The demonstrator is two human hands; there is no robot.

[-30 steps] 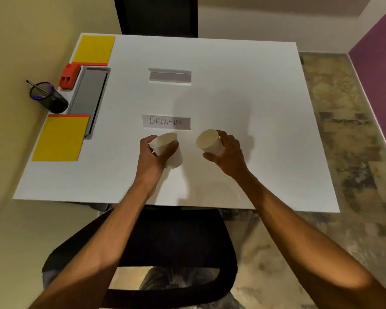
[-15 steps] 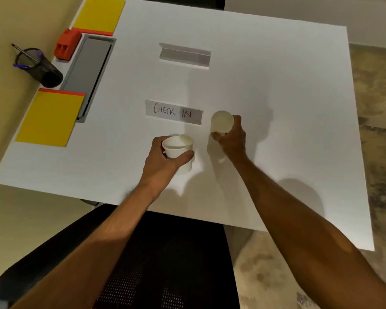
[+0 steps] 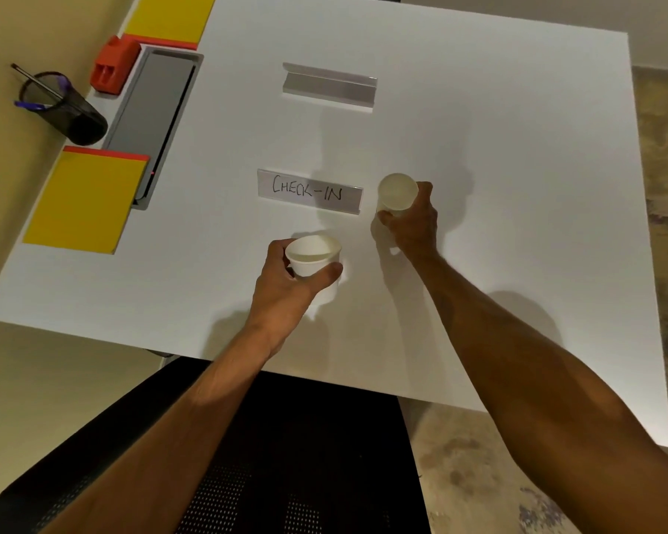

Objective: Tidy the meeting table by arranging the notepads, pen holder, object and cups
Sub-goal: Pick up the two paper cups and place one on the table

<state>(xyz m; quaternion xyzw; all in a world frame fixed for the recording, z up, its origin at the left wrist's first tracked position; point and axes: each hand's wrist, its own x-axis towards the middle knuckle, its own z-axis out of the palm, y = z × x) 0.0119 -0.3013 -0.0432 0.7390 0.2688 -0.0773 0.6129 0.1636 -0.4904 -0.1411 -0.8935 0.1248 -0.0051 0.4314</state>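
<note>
My left hand (image 3: pixel 286 287) grips a white paper cup (image 3: pixel 314 256) near the front middle of the white table (image 3: pixel 498 225). My right hand (image 3: pixel 411 219) holds a second white cup (image 3: pixel 397 192) just right of the "CHECK-IN" sign (image 3: pixel 309 190). Whether either cup touches the table I cannot tell. Along the left edge lie two yellow notepads, one near (image 3: pixel 83 200) and one far (image 3: pixel 170 17). Between them stand a red object (image 3: pixel 112 65) and a black mesh pen holder (image 3: pixel 64 107) with pens.
A grey cable tray lid (image 3: pixel 151 117) is set into the table beside the notepads. A blank sign holder (image 3: pixel 328 86) stands at the far middle. A black mesh chair (image 3: pixel 286 456) sits under my arms at the near edge. Yellow wall runs on the left.
Both cups have moved apart: the right cup went forward beside the sign, the left cup came upright and lower. My view has shifted closer over the table.
</note>
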